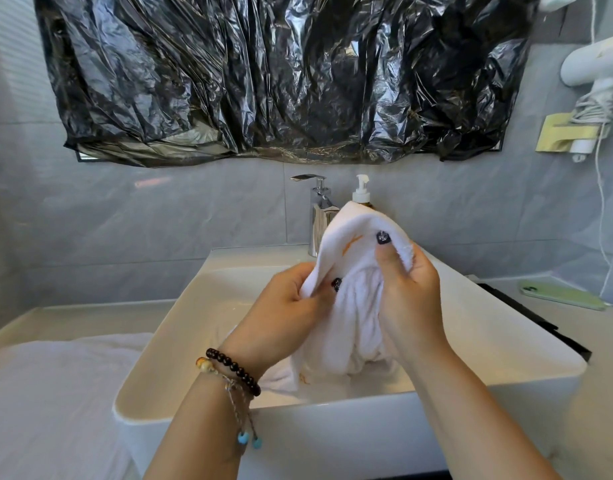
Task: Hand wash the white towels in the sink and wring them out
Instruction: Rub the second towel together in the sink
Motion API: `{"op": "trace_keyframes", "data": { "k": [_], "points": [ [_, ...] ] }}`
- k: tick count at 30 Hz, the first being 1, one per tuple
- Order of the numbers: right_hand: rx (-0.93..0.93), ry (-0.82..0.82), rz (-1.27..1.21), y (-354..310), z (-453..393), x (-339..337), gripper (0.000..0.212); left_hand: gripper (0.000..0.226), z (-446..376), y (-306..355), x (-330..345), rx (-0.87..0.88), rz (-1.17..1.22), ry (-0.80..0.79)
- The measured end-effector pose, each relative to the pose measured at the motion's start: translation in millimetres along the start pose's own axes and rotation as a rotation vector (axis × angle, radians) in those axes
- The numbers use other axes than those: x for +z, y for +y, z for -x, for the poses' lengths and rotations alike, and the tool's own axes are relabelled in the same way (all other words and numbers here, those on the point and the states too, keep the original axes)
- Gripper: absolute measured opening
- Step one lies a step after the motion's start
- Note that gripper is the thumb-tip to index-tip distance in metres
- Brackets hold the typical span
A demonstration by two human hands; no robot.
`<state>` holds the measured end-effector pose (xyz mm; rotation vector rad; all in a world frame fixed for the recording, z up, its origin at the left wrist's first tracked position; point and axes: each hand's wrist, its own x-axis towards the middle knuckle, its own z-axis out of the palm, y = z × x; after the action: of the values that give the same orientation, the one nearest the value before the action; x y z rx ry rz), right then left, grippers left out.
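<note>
A white towel (353,271) with a small orange mark is held up over the white rectangular sink (194,341). My left hand (291,306) grips its left edge, thumb pinching the cloth. My right hand (409,285) grips the right edge higher up, thumb on the front. The lower part of the towel hangs bunched down into the basin. Another white towel (55,375) lies spread on the counter left of the sink.
A chrome faucet (318,206) and a pump soap bottle (362,192) stand behind the sink. A green phone (561,295) lies on the counter at right. Black plastic (280,74) covers the mirror; a white hair dryer (596,64) hangs on the right wall.
</note>
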<state>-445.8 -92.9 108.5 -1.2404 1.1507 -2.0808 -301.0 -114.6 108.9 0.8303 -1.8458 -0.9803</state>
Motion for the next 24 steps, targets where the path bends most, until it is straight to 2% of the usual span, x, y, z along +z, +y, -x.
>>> {"op": "trace_keyframes", "data": {
  "k": [2, 3, 6, 9, 12, 14, 16, 18, 20, 22, 24],
  "points": [
    [0.004, 0.088, 0.003, -2.0, -2.3, -2.4, 0.021, 0.021, 0.8, -3.1, 1.8, -0.052, 0.009, -0.075],
    [0.015, 0.116, 0.002, -2.9, -3.1, -3.9, 0.027, 0.019, 0.3, -4.2, 4.5, -0.033, -0.002, -0.055],
    [0.068, 0.095, 0.101, -9.3, -3.5, -7.7, 0.045, 0.027, -6.1, -9.4, 13.9, 0.032, -0.041, 0.187],
    [0.228, -0.094, 0.17, -11.7, -4.0, -11.3, 0.043, 0.041, -8.2, -6.8, 19.1, 0.036, -0.066, 0.32],
    [0.357, -0.345, 0.01, -12.4, -2.3, -13.4, 0.044, 0.055, -6.0, 2.3, 19.7, 0.012, -0.071, 0.364],
    [0.346, -0.47, -0.057, -13.7, -1.4, -15.0, 0.046, 0.054, -5.4, 5.3, 17.8, -0.054, 0.09, 0.384],
    [0.285, -0.548, 0.055, -14.7, 0.9, -14.8, 0.031, 0.044, -4.7, 7.1, 12.9, -0.112, 0.29, 0.384],
    [0.21, -0.49, 0.236, -15.8, 4.1, -10.0, 0.013, 0.049, -2.8, 7.5, 10.1, -0.118, 0.405, 0.346],
    [0.16, -0.309, 0.254, -14.0, 7.1, -3.5, 0.026, 0.056, -1.3, 10.4, 12.9, -0.105, 0.459, 0.322],
    [0.128, -0.126, 0.188, -15.4, 8.5, 3.0, 0.036, 0.05, -0.5, 13.2, 18.1, -0.087, 0.446, 0.292],
    [0.143, -0.035, 0.139, -18.1, 8.8, 5.0, 0.036, 0.038, -0.4, 15.5, 22.1, -0.067, 0.392, 0.268]
  ]
}}
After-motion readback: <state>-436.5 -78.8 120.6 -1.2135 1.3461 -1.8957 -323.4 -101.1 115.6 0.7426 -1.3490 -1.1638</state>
